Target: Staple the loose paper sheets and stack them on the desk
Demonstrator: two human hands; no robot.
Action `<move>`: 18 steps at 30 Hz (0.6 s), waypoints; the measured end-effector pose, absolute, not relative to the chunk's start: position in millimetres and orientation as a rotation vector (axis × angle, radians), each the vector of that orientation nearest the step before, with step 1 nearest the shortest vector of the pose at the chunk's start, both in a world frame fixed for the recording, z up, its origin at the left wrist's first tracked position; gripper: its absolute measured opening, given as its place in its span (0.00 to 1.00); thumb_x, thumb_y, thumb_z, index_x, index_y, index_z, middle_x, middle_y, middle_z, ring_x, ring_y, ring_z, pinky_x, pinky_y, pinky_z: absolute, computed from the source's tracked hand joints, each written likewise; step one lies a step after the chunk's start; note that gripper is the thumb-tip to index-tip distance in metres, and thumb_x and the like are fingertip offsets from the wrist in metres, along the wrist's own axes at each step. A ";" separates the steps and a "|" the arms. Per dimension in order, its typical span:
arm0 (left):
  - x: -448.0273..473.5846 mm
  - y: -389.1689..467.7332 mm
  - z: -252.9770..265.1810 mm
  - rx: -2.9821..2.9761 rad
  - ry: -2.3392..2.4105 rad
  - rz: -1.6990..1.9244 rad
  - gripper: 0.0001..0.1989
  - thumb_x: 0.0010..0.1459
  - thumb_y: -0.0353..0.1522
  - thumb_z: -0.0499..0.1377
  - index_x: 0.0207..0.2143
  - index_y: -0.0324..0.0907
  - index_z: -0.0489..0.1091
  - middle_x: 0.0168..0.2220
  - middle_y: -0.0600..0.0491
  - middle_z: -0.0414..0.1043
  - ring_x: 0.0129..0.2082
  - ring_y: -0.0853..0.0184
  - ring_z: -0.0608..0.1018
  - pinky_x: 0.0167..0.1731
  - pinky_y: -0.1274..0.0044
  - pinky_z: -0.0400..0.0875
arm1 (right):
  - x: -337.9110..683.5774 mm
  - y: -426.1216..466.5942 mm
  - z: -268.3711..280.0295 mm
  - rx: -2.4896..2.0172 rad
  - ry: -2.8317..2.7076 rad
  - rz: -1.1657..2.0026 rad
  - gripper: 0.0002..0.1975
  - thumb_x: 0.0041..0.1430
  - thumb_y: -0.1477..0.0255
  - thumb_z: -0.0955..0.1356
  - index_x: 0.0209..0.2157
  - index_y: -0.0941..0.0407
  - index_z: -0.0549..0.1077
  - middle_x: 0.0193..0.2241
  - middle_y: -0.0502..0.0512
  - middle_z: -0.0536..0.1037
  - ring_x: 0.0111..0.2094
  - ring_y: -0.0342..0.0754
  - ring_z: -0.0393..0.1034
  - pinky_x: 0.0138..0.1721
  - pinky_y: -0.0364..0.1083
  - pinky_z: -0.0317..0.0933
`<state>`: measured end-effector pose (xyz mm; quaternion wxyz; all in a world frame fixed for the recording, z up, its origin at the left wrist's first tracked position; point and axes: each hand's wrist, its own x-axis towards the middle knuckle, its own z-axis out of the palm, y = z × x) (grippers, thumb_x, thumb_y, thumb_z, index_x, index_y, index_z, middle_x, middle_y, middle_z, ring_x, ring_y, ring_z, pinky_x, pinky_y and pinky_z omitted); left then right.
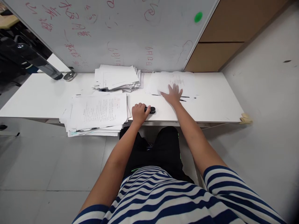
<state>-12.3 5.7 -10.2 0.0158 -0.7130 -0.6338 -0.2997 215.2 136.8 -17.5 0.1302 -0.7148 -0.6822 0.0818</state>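
Observation:
My left hand (139, 113) is closed around a black stapler (152, 110) near the front edge of the white desk. Only the stapler's rounded end shows past my fingers. With its fingers spread, my right hand (173, 94) lies flat on a white sheet of paper (160, 81) at the back of the desk. Faint print shows beyond the fingertips. To the left of my left hand lies a stack of printed pages (100, 109), overhanging the front edge. Behind it is a second, untidy pile of paper (119, 76).
A whiteboard (130, 34) with red writing stands along the desk's back edge. Farther left are a dark bottle (50, 70) and a computer mouse (69, 76). Dark thin streaks (184, 97) mark the desktop by my right hand. A wall (268, 93) bounds the right side.

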 end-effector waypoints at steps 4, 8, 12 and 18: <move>-12.2 6.2 -12.3 -2.203 -1.960 -0.954 0.17 0.66 0.44 0.53 0.30 0.44 0.70 0.31 0.46 0.72 0.38 0.58 0.72 0.36 0.69 0.55 | 214.5 136.8 -16.5 -2.089 -1.961 0.261 0.40 0.64 0.45 0.58 0.69 0.54 0.55 0.73 0.64 0.46 0.73 0.65 0.35 0.67 0.71 0.30; -11.5 5.5 -10.5 -2.200 -1.966 -0.969 0.17 0.66 0.44 0.53 0.30 0.43 0.70 0.31 0.46 0.71 0.37 0.58 0.72 0.36 0.69 0.55 | 213.6 136.5 -14.1 -2.131 -1.982 0.273 0.37 0.66 0.48 0.57 0.70 0.53 0.53 0.73 0.63 0.44 0.73 0.64 0.35 0.67 0.71 0.30; -10.7 4.7 -7.1 -2.211 -1.995 -0.999 0.17 0.66 0.43 0.54 0.29 0.44 0.69 0.30 0.46 0.70 0.37 0.58 0.71 0.35 0.69 0.55 | 210.7 133.7 -10.3 -2.145 -2.018 0.259 0.33 0.69 0.54 0.57 0.70 0.52 0.52 0.73 0.62 0.44 0.73 0.62 0.35 0.68 0.70 0.31; -10.0 5.7 -7.5 -2.217 -2.001 -0.957 0.17 0.66 0.43 0.54 0.29 0.44 0.69 0.30 0.46 0.70 0.37 0.57 0.71 0.35 0.69 0.54 | 206.8 130.7 -8.1 -2.131 -1.998 0.235 0.28 0.71 0.60 0.56 0.69 0.51 0.56 0.72 0.61 0.48 0.72 0.60 0.39 0.68 0.69 0.34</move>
